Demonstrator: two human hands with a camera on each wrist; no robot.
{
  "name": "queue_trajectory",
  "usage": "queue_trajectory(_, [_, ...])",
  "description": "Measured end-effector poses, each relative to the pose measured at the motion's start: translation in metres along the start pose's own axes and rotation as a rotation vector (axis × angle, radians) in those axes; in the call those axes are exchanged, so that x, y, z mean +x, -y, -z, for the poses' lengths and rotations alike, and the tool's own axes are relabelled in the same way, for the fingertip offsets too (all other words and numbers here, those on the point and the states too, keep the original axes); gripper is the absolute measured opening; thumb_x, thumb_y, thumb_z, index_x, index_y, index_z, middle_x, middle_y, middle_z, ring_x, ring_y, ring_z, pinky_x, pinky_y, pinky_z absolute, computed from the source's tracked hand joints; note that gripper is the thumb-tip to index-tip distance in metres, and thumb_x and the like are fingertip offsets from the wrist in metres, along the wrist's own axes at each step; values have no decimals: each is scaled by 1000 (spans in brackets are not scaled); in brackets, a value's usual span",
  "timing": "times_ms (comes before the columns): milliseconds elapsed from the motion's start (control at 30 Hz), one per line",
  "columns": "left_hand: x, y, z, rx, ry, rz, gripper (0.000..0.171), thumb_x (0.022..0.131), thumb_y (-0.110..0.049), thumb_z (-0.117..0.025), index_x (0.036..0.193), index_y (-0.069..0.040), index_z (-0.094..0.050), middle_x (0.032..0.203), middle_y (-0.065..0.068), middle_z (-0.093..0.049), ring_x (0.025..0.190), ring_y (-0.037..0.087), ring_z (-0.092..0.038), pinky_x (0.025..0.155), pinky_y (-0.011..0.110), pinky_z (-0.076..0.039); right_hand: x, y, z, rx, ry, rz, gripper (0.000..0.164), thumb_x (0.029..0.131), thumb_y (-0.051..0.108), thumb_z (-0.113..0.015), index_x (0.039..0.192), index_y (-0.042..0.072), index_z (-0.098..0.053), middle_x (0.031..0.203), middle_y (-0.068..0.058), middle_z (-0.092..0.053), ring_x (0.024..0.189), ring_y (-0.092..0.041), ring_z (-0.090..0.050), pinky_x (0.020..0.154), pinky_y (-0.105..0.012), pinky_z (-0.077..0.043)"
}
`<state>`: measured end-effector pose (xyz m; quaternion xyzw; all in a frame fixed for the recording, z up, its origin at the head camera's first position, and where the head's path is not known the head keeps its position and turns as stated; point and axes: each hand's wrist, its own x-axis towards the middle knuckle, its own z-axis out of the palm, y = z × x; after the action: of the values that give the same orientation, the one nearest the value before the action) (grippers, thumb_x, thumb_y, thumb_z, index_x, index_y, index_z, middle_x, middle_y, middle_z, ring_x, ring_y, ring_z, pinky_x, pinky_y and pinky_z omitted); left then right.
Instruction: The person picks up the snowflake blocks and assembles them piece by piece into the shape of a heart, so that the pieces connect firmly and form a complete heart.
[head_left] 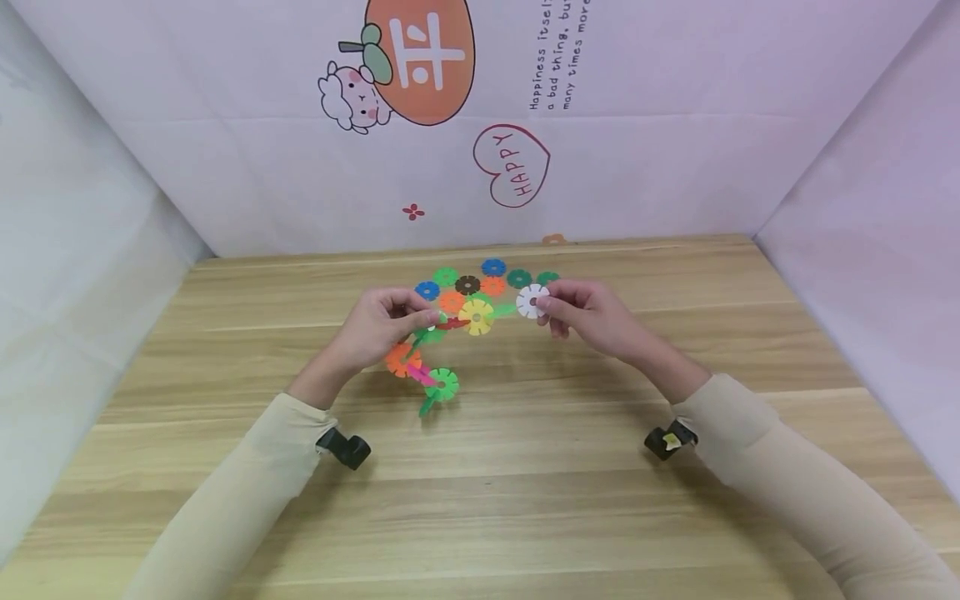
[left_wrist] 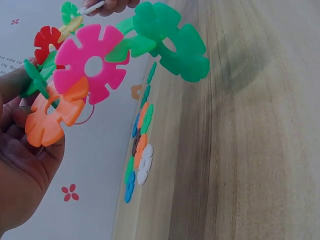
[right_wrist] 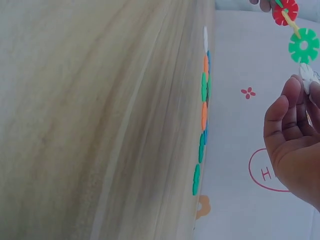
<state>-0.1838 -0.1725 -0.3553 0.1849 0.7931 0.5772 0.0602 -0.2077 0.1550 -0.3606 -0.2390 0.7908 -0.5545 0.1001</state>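
Observation:
A chain of slotted plastic snowflake discs hangs between my two hands above the table. My left hand (head_left: 378, 327) pinches it near a red disc (left_wrist: 47, 44) and a green one. From there an orange disc (left_wrist: 47, 122), a pink disc (left_wrist: 92, 65) and a green disc (left_wrist: 172, 42) dangle below. Toward the right, the chain runs through a yellow disc (head_left: 477, 317) and a light green disc (right_wrist: 303, 45). My right hand (head_left: 596, 321) pinches a white disc (head_left: 527, 302) between thumb and fingers, its edge right at the light green disc's rim.
Loose discs lie flat near the table's back edge, among them a blue disc (head_left: 493, 267), a brown disc (head_left: 467, 285), an orange disc (head_left: 492, 286) and a white disc (left_wrist: 145, 165). A printed cloth (head_left: 637, 167) stands behind the wooden table (head_left: 510, 500), with white cloth at both sides.

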Motion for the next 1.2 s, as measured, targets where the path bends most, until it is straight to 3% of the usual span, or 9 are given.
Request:
queue_trajectory(167, [1,0,-3,16,-5,-9,12,93,-16,-75,93,-4,-76,72,18,-54,58,16,-41,51,23,-34,-2,4,-2,9,4,16,15,102,13,-61,101,0,-69,86,-13,-67,69,-23,-57,64,-36,-53])
queue_trajectory(300, [1,-1,-4,21,-9,-14,12,93,-17,-75,93,-5,-76,74,21,-54,59,16,-41,51,23,-33,-3,5,-4,22,11,3,15,101,11,-63,100,-2,-71,88,-18,-69,70,-25,-62,69,-40,-57])
queue_trajectory(500, [3,2,-5,-1,-20,-33,13,94,-15,-74,94,-2,-75,72,19,-54,57,16,-40,50,24,-33,-2,8,-8,121,-6,-23,17,99,9,-64,101,-8,-70,88,-19,-71,77,-25,-71,79,-48,-58])
queue_trajectory(633, [2,3,-5,-28,-44,-47,12,94,-12,-72,95,1,-74,69,8,-54,57,15,-40,50,23,-34,-1,12,-11,146,-1,-15,17,99,9,-65,101,-8,-70,87,-19,-72,76,-26,-72,78,-47,-58])
queue_trajectory(867, [0,3,-4,-41,-61,-71,12,94,-9,-71,94,2,-73,72,5,-59,58,14,-40,50,23,-34,2,14,-12,166,43,-28,17,100,8,-64,102,-7,-70,92,-28,-70,78,-27,-73,75,-41,-60])
queue_trajectory(1200, [0,3,-4,-54,-57,-73,12,94,-10,-73,91,2,-73,70,6,-59,56,14,-40,49,22,-33,6,20,-12,148,68,-40,17,100,10,-64,101,-7,-69,89,-19,-73,78,-28,-73,75,-39,-60])
